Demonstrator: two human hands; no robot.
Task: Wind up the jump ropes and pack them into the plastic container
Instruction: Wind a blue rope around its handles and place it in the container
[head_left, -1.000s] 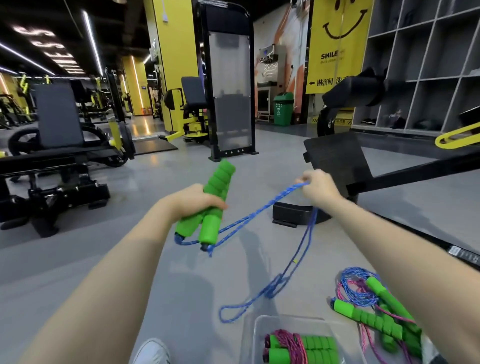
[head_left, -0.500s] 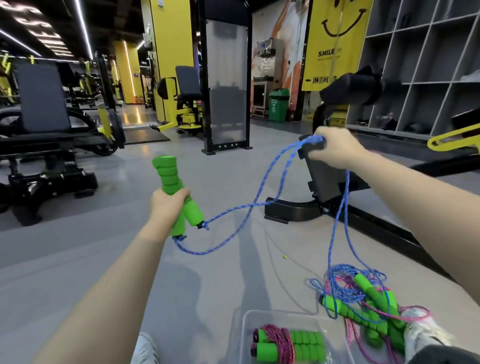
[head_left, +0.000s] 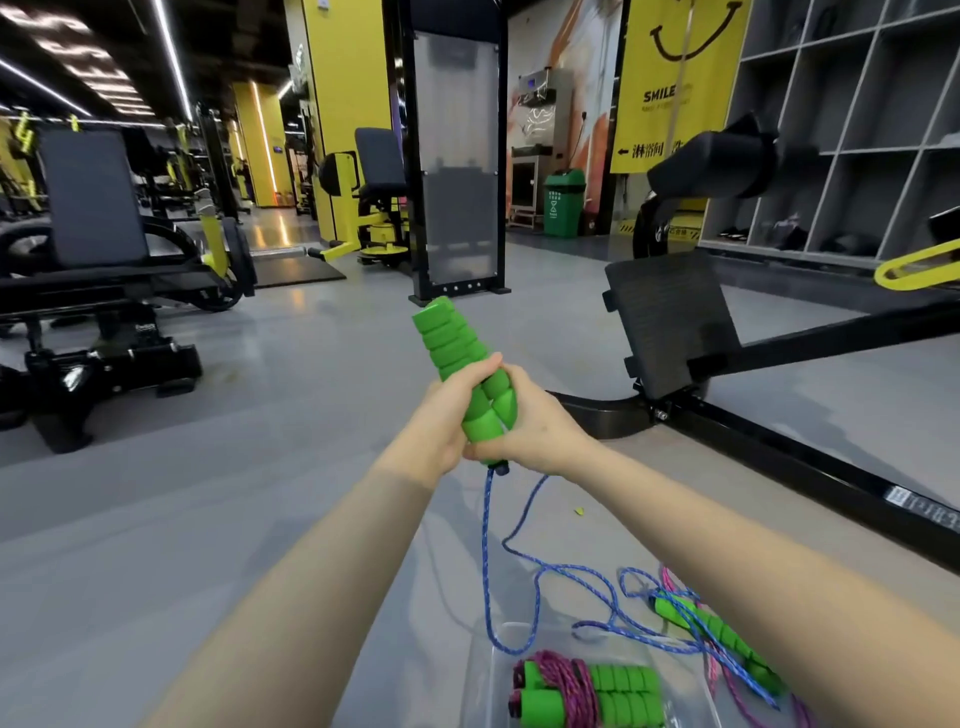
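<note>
Two green handles (head_left: 464, 375) of a jump rope are held upright together at chest height, above the grey floor (head_left: 291, 426) of a gym. They are gripped from one side by the left hand (head_left: 445, 418), its fingers curled round the foam. They are clasped from the other side by the right hand (head_left: 537, 423).

A blue rope (head_left: 485, 545) is seen hanging loose from the handles' lower ends. One strand is looped over the near corner of a clear plastic container (head_left: 566, 642) on the floor below. The other strand is trailed to the right across a heap of unwound ropes (head_left: 711, 631), in which green handles are tangled with blue and pink cord.

Inside the container, one bundle (head_left: 587, 691) is already laid, its pink cord wound round paired green handles.

Just beyond the hands, the floor is taken up by the black frame and footplate of a gym machine (head_left: 670, 327). Grey shelving (head_left: 857, 130), a yellow banner (head_left: 675, 78) and a green bin (head_left: 563, 202) are seen further back.
</note>
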